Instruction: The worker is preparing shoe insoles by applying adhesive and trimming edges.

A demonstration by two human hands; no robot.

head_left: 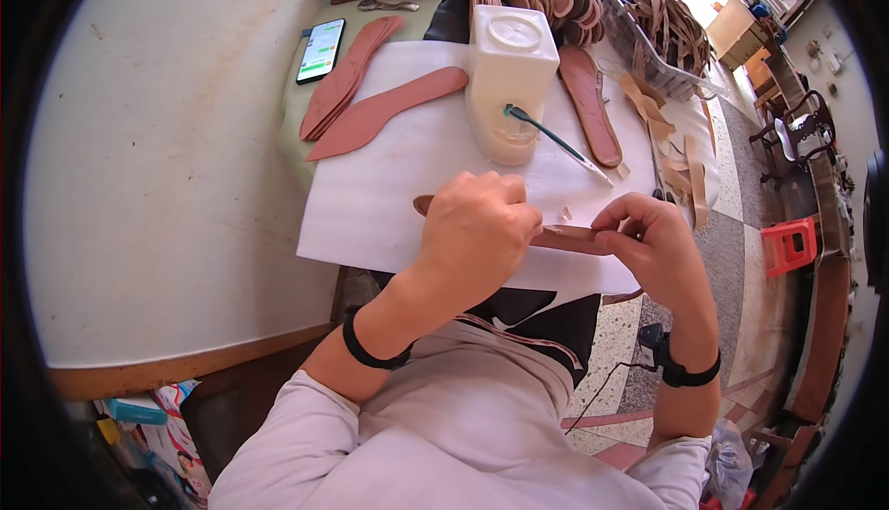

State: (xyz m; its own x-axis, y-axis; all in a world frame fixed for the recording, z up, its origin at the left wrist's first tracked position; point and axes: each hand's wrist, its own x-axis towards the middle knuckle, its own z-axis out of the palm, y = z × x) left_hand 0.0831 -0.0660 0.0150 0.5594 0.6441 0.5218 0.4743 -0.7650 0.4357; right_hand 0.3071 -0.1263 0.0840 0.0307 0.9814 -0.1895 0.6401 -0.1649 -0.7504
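Edge-on above the white sheet (370,205) lies a narrow brown leather insole (567,240), held between both hands. My left hand (477,228) is closed over its left part, and a rounded brown tip pokes out beyond the knuckles. Thumb and fingers of my right hand (653,246) pinch its right end. A lighter band runs along its upper edge; whether that is a separate strip, I cannot tell. Just beyond my hands stands a cream plastic container (514,56) with an opening low on its front. A dark-green-handled brush (560,143) leans out of that opening.
Reddish-brown insoles (389,112) lie left of the container, beside a phone (320,51). Another insole (590,107) and tan leather strips (690,172) are on the right. A clear bin (653,24) of strips stands behind. A red stool (789,247) is on the floor.
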